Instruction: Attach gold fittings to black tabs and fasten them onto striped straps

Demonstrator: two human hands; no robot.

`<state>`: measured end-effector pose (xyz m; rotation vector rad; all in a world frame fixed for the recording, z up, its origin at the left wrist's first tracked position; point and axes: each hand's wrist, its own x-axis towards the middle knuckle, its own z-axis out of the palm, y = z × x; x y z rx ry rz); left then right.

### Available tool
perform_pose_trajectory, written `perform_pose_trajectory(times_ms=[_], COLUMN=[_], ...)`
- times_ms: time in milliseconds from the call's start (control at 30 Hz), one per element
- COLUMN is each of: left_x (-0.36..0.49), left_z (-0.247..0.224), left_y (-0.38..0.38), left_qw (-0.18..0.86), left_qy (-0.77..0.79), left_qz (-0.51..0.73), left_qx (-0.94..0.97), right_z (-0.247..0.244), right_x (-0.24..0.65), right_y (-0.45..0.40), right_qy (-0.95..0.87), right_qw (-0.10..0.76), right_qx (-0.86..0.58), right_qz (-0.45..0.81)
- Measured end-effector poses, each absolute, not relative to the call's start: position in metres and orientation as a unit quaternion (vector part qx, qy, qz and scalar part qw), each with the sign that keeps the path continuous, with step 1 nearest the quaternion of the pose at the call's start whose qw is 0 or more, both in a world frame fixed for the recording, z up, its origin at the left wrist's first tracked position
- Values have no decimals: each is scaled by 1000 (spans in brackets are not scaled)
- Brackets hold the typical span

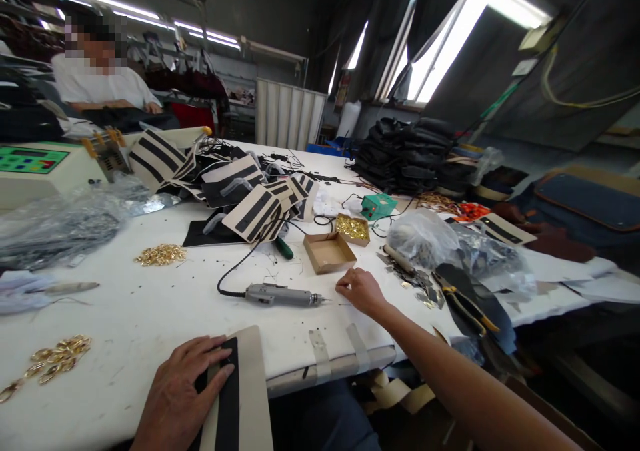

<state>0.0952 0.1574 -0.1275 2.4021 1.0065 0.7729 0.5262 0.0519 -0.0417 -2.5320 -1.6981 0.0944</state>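
Observation:
My left hand (187, 377) lies on a beige panel with black stripes (253, 377) at the table's front edge. Its fingers are stretched out over one black stripe. Past the tip of a grey electric screwdriver (283, 295), my right hand (363, 291) is low over the table with its fingers pinched together. Anything between those fingertips is too small to make out. Just beyond that hand stands a shallow cardboard box (329, 254). Behind it is a smaller box of tiny gold-coloured pieces (353, 228).
Striped panels (255, 211) pile up at the back, near a green-handled tool (283, 247) and a green power unit (379, 206). Gold rings (160, 255) and gold clasps (60, 357) lie left. Pliers (465, 301) and plastic bags (425, 237) sit right. A person (105, 84) sits across.

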Motion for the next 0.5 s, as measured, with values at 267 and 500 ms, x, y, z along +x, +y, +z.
perform_pose_trajectory(times_ms=[267,500], left_x=[98,101], left_z=[-106,-95], left_y=[153,149], left_qw=[230,241], left_qy=[369,381], left_qz=[268,263], left_qx=[860,853], right_z=[-41,-39], right_x=[524,515], right_y=[56,63], right_qy=[-573,-610], right_qw=[-4,-62], right_qx=[-819,-790], right_qz=[41,-22])
